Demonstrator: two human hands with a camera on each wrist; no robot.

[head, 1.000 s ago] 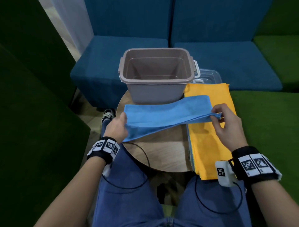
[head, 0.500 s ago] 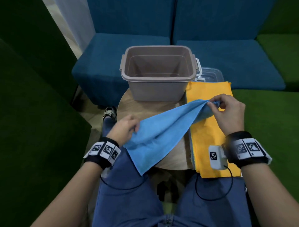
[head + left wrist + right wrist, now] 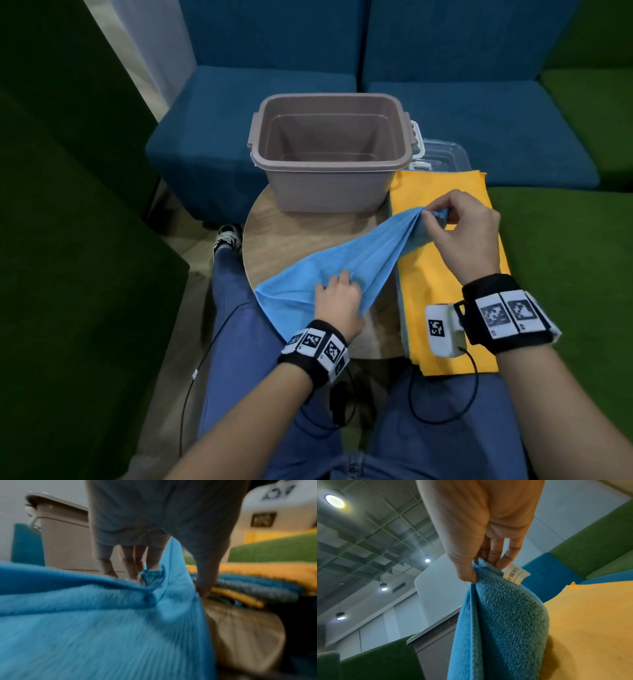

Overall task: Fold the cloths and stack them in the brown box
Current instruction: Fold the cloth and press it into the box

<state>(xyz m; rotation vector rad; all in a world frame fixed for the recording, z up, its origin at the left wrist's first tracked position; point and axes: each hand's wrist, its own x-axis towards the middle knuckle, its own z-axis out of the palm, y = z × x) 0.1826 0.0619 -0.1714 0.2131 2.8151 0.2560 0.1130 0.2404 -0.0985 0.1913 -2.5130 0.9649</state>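
The blue cloth (image 3: 346, 263) stretches bunched and slanted over the round wooden table (image 3: 291, 233). My right hand (image 3: 433, 217) pinches its far corner, with the white label, above the yellow cloth stack (image 3: 445, 284). My left hand (image 3: 337, 286) grips the cloth near its lower end at the table's front. The brown box (image 3: 329, 185) stands with nothing in it at the back of the table. In the left wrist view my left hand (image 3: 171, 585) gathers a fold of the blue cloth (image 3: 85, 622). In the right wrist view my right hand (image 3: 481, 569) pinches the blue cloth (image 3: 501, 615).
A clear plastic lid (image 3: 445, 156) lies behind the yellow stack, right of the box. Blue sofa seats (image 3: 239, 113) stand behind the table, green cushions (image 3: 565, 260) to the right and a dark green one (image 3: 68, 291) to the left. My knees and wrist cables are below the table edge.
The cloth went from spread level to bunched and slanted. My left hand dropped, then slid right along the cloth to the table's front. My right hand stayed above the yellow stack.
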